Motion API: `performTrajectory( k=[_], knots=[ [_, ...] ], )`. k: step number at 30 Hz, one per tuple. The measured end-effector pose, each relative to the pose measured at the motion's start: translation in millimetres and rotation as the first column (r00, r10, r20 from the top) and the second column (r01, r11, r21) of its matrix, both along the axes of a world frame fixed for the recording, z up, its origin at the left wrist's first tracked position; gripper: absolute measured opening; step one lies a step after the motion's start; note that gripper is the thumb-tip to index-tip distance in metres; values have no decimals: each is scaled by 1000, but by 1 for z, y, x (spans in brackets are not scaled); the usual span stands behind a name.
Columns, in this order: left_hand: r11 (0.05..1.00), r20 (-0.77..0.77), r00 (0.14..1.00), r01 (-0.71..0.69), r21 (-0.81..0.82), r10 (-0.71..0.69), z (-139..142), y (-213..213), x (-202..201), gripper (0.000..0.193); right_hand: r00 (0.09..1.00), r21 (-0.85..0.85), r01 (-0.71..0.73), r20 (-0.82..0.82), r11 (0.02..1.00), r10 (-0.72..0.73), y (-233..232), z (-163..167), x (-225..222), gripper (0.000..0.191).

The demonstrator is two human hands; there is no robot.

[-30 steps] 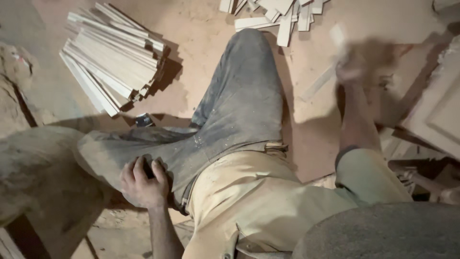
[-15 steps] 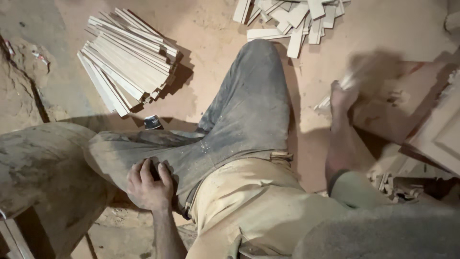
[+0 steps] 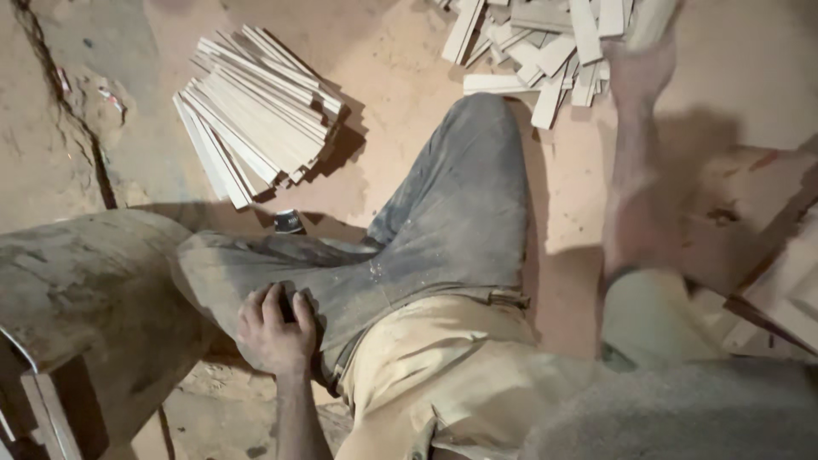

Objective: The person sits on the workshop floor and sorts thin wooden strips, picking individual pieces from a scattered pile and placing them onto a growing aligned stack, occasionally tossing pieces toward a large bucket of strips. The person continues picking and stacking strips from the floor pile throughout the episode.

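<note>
My left hand (image 3: 274, 328) rests on my left thigh, in dusty grey trousers (image 3: 443, 230), with its fingers curled over a small dark object. My right arm reaches far forward and is blurred by motion. My right hand (image 3: 637, 68) is at the edge of a loose pile of pale wooden strips (image 3: 545, 47) at the top. It seems to grip one pale strip (image 3: 656, 19) that points up and out of view.
A fanned stack of wooden strips (image 3: 256, 111) lies on the dusty floor at upper left. A small dark can (image 3: 290, 221) stands by my knee. A worn wooden block (image 3: 85, 281) is at left, wooden panels (image 3: 767, 255) at right, and a dark cord (image 3: 81, 128) runs along the far left.
My right arm has swung from the right side up and forward to the loose pile, carrying the strip. The left hand has stayed on the thigh.
</note>
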State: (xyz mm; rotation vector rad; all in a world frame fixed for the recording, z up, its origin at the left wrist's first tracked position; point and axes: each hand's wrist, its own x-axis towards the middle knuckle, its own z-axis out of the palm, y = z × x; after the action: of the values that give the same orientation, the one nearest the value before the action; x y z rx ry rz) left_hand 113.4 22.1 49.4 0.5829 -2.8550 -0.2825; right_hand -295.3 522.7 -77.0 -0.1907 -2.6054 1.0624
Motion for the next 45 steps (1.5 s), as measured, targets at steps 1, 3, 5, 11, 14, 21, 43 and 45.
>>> performTrajectory(
  k=[1, 3, 5, 11, 14, 21, 43, 45],
  knots=[
    [1000, 1, 1000, -2, 9, 2, 0, 0, -1, 32, 994, -26, 50, 97, 998, -48, -3, 6, -24, 67],
    [999, 3, 1000, -22, 27, 22, 1, 2, -2, 33, 961, 101, 78, 258, 992, -102, -12, 11, -62, 66],
    [999, 19, 999, -40, 3, 40, 2, 3, -2, 33, 928, 184, 73, 346, 980, -134, -19, 11, -79, 67],
    [996, 63, 994, -87, 14, 86, 0, 5, 3, 33, 938, 283, 52, 316, 958, -144, -9, -17, -35, 58],
    [998, 66, 996, -56, 32, 54, -2, 2, 0, 32, 953, 179, -140, 292, 974, 84, -3, -35, 25, 54],
    [999, 71, 997, -34, 21, 32, -2, -2, -8, 31, 916, -163, 0, 396, 987, 66, 12, -37, 77, 56],
    [991, -35, 995, -94, 95, 98, 8, -5, -23, 31, 641, -424, -527, 371, 736, 672, -203, 72, 34, 49],
    [987, -54, 994, -90, 131, 98, 6, -5, -22, 33, 567, -47, -788, 334, 614, 753, -285, 74, 37, 53]
  ],
)
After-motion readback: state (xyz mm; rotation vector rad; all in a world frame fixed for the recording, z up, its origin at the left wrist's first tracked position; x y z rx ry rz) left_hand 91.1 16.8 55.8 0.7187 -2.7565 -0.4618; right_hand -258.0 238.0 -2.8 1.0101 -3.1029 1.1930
